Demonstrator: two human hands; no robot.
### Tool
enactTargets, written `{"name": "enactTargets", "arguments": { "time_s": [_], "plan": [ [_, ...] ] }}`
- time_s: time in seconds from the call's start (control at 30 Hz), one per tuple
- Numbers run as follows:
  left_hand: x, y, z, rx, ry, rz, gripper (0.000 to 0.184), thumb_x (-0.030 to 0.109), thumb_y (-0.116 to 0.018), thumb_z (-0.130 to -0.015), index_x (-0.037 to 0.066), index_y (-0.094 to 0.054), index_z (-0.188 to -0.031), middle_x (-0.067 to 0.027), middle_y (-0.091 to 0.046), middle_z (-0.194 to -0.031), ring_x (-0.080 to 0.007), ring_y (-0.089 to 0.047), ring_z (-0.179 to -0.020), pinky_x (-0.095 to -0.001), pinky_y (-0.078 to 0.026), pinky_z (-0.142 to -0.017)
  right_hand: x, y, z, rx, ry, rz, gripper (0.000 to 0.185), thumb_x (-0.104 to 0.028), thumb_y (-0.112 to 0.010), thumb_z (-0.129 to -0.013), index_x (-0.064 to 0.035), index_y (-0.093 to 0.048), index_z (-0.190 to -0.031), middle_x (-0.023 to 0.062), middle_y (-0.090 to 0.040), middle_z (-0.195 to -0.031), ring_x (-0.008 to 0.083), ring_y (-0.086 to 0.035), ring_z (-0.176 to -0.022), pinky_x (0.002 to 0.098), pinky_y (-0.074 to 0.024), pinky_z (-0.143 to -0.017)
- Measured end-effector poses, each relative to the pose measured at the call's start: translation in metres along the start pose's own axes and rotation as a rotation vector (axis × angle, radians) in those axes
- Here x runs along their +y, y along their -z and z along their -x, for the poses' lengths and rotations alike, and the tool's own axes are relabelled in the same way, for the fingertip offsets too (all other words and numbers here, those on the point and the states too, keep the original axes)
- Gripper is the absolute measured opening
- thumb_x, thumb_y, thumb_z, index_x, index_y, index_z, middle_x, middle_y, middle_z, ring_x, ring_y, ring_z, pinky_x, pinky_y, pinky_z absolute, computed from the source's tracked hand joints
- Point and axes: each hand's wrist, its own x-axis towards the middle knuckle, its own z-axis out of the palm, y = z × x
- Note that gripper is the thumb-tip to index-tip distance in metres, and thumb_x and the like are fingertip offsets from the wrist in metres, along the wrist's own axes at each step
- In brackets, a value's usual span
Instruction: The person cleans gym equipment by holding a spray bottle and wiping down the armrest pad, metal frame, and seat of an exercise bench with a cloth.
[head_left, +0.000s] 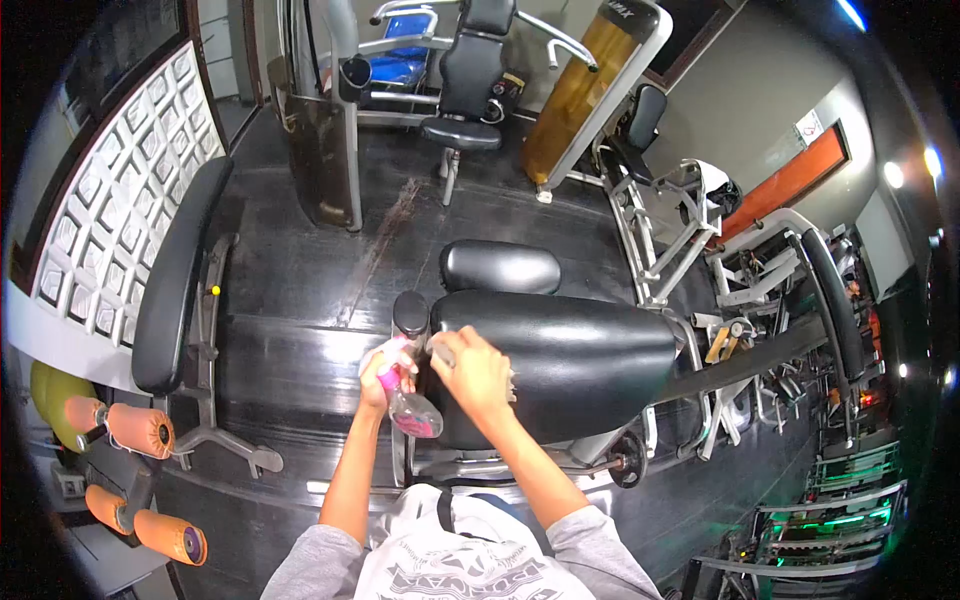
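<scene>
My left hand [374, 382] is closed around the neck of a clear spray bottle [416, 414] with a pink collar and some pink liquid inside. The bottle tilts, its base toward the lower right. My right hand [472, 372] is closed on a greyish cloth [441, 351], mostly hidden under the fingers, at the left end of a black padded bench [590, 350]. Just beyond my hands stands a small black rounded pad [410, 312] on a metal frame. A shorter black pad [500, 267] lies behind the bench.
To the left stands another long bench [185, 280], with orange foam rollers [140, 430] nearer me. A seated press machine [468, 80] is ahead. More machines [670, 230] line the right side. A weight plate [629, 460] sits on a bar by the bench's near side.
</scene>
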Motion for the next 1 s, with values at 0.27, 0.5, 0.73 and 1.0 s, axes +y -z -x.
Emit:
{"name": "enactTargets", "arguments": {
  "time_s": [0.27, 0.5, 0.73, 1.0],
  "plan": [
    [0.015, -0.008, 0.060, 0.076, 0.001, -0.252, 0.040, 0.036, -0.050, -0.095, -0.002, -0.063, -0.091, -0.0133, -0.065, -0.075, -0.0186, -0.057, -0.046, -0.0336, -0.054, -0.048, 0.021, -0.012, 0.059, 0.038, 0.027, -0.029, 0.026, -0.027, -0.074, -0.080, -0.0243, -0.070, -0.105, 0.0009, -0.063, -0.094, 0.0233, -0.069, -0.087, 0.0399, -0.0563, -0.070],
    [0.042, -0.040, 0.109, 0.187, 0.011, -0.284, 0.037, 0.033, -0.055, -0.095, 0.000, -0.065, -0.107, -0.0057, -0.060, -0.074, -0.0156, -0.056, -0.049, -0.0324, -0.052, -0.049, 0.036, 0.010, 0.129, 0.386, -0.243, -0.414, 0.022, -0.018, -0.072, -0.083, -0.0168, -0.074, -0.105, 0.0067, -0.069, -0.095, 0.0276, -0.069, -0.086, 0.0363, -0.0542, -0.075],
    [0.034, -0.048, 0.137, 0.144, 0.058, -0.484, 0.032, 0.035, -0.058, -0.093, 0.004, -0.065, -0.090, -0.0059, -0.062, -0.072, -0.0145, -0.056, -0.050, -0.0303, -0.050, -0.052, 0.038, 0.006, 0.197, 0.525, -0.442, -0.640, 0.022, -0.017, -0.071, -0.089, -0.0077, -0.072, -0.108, 0.0098, -0.072, -0.106, 0.0230, -0.069, -0.095, 0.0331, -0.0518, -0.085],
    [0.050, -0.055, 0.141, 0.007, 0.084, -0.561, 0.040, 0.019, -0.056, -0.094, -0.008, -0.061, -0.123, -0.0058, -0.063, -0.080, -0.0118, -0.054, -0.050, -0.0265, -0.050, -0.048, 0.023, -0.005, 0.224, 0.620, -0.598, -0.903, 0.015, -0.011, -0.070, -0.091, -0.0048, -0.067, -0.105, 0.0031, -0.068, -0.097, 0.0127, -0.063, -0.089, 0.0285, -0.0502, -0.081]
  ]
}}
